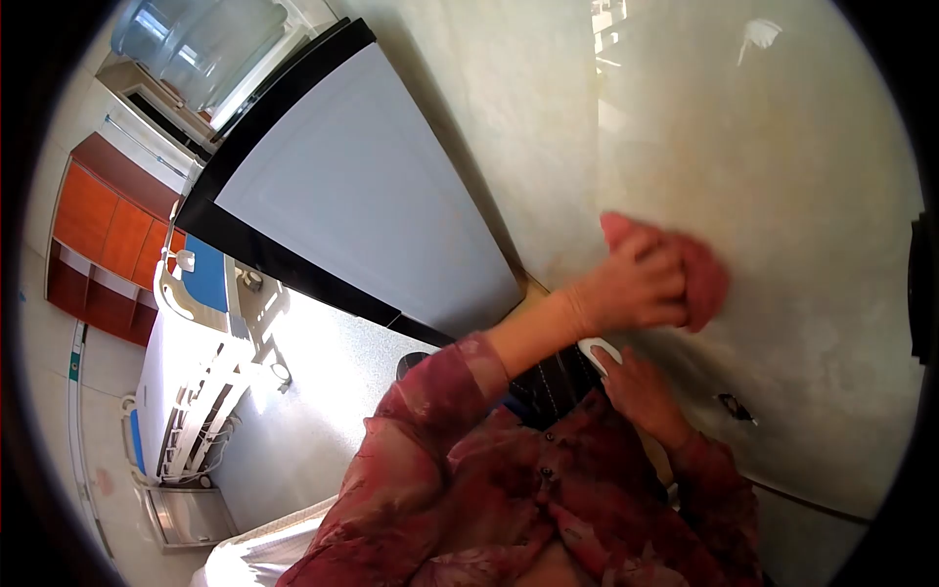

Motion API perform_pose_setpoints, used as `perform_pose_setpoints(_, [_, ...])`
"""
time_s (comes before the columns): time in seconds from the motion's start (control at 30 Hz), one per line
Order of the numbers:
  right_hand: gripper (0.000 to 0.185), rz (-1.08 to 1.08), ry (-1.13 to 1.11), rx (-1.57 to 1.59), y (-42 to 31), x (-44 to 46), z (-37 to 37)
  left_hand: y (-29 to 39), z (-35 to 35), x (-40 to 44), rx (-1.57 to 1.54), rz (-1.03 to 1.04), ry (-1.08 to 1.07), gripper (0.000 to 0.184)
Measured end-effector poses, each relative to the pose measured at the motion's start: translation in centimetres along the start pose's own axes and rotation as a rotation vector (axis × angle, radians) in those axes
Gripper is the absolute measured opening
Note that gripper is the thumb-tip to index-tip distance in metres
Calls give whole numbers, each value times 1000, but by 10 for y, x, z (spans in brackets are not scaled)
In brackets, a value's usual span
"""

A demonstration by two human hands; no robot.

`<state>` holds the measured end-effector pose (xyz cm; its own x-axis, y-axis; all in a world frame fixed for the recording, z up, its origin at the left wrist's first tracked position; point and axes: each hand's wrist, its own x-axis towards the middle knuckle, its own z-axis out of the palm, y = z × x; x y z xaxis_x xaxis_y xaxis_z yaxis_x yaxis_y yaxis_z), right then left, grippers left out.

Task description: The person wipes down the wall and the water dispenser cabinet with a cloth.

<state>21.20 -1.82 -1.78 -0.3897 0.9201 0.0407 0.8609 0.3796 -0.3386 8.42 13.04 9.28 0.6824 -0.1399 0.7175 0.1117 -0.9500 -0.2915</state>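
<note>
My left hand is closed around a pink cloth, which bunches out beyond the fingers against the pale glossy wall. Slight blur shows on this hand and the cloth. Lower down, close to my body, my right hand is curled at a smooth white object. Only its rounded end shows, so its kind cannot be made out.
A grey and black water dispenser with a large clear bottle stands at my left. Beyond it are a bed with white rails and a red-brown cabinet. A small dark fixture sits on the wall at right.
</note>
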Motion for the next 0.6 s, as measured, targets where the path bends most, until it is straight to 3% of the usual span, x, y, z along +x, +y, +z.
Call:
perform_pose_setpoints(0.07, [51,0,-5,-7,-2,0,-2,15,26,-43,37,50,-223,18])
perform_pose_setpoints(0.1, [51,1,-12,-7,-1,-1,-3,13,26,-46,39,54,-218,18])
perform_pose_setpoints(0.17, [51,18,-8,-1,0,-2,-2,-6,7,-52,-27,-167,-73,20])
perform_pose_setpoints(0.23, [51,33,-8,16,0,-3,0,-39,-16,-43,-373,-601,7,27])
perform_pose_setpoints(0.3, [50,16,23,29,1,-4,0,-72,-44,-32,250,-661,199,32])
perform_pose_setpoints(0.37, [50,21,16,29,3,-5,2,-123,-70,-14,271,-785,466,35])
perform_pose_setpoints(0.43, [50,18,16,26,3,-5,0,-138,-100,27,49,-846,583,44])
perform_pose_setpoints(0.5, [50,19,-6,3,2,-5,-2,-142,-101,65,2,-688,697,40])
perform_pose_setpoints(0.6, [40,29,-47,8,-2,-5,-8,-114,-103,134,160,-221,578,29])
